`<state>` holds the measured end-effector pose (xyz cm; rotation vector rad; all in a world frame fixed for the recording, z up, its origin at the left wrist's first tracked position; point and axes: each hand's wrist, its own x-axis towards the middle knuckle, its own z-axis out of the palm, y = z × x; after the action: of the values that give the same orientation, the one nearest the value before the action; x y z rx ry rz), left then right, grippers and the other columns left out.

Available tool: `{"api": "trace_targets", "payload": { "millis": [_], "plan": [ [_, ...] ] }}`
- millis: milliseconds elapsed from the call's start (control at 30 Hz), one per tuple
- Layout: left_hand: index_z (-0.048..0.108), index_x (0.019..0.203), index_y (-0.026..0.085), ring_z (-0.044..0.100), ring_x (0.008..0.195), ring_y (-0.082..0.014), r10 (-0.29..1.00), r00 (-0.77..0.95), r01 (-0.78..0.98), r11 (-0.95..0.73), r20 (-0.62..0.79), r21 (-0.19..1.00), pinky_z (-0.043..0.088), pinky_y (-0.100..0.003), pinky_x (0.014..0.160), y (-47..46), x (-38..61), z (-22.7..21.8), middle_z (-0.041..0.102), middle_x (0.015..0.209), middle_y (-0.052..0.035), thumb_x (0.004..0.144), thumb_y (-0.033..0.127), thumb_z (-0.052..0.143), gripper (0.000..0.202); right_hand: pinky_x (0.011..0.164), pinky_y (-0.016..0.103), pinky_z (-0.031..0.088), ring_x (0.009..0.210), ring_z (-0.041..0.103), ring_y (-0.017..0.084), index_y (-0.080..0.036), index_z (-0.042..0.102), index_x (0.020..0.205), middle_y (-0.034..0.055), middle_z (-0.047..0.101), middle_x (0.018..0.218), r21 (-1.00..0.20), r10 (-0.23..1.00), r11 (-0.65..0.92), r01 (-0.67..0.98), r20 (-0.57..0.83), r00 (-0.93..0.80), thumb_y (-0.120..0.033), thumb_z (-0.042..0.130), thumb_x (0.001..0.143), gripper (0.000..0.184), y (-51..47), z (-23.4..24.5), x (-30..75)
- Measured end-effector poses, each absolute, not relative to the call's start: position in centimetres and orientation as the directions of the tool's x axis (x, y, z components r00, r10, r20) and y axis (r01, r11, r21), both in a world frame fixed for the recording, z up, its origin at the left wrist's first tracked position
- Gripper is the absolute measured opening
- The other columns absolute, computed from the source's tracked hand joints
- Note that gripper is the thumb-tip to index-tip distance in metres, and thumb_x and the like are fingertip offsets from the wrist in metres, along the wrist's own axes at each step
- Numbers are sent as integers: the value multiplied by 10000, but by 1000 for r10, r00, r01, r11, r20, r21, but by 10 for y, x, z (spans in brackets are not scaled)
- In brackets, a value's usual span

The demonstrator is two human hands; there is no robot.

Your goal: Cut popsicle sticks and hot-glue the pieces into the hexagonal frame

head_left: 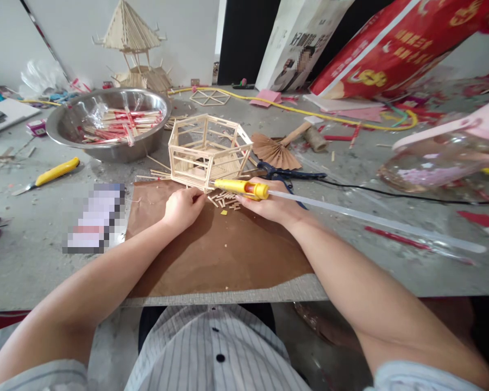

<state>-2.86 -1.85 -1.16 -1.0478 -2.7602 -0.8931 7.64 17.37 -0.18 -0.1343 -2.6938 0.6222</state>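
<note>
A yellow hot glue gun (240, 188) is in my right hand (264, 203), with a long translucent glue stick (375, 220) running out of its back to the right. Its nozzle points left at the lower front corner of a hexagonal wooden stick frame (207, 157). My left hand (185, 207) is by that same corner, its thumb and fingers pinched together; what they hold, if anything, is hidden. Between my hands, short cut stick pieces (224, 199) lie loose on a brown sheet (220, 250), beside a small yellow scrap (224, 212).
A steel bowl (106, 146) holds many wrapped sticks at the back left. Left of the sheet lie a phone (93, 217) and a yellow utility knife (51, 172). A stick pagoda (132, 43) stands behind. Right are a paper fan (275, 151), dark-handled scissors (289, 172) and a clear bottle (424, 163).
</note>
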Motion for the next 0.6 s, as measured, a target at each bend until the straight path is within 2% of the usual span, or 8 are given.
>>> {"api": "trace_targets", "payload": {
  "millis": [200,600],
  "plan": [
    [665,748,198,569,645,-145,591,-773,616,611,231,497,380,-239,592,-19,-27,-10,663,698,-23,776,335,480,232,531,248,373,592,550,146,-211,529,706,12,608,669,-421,171,907,18,330,-928,-443,541,724,233,174,-2,76],
    [668,755,202,573,643,-149,597,-766,627,611,240,483,396,-242,599,-19,-27,-10,671,702,-26,779,340,477,237,504,251,373,568,547,146,-212,527,688,11,602,650,-477,192,878,35,286,-939,-442,540,721,233,170,3,77]
  ]
}}
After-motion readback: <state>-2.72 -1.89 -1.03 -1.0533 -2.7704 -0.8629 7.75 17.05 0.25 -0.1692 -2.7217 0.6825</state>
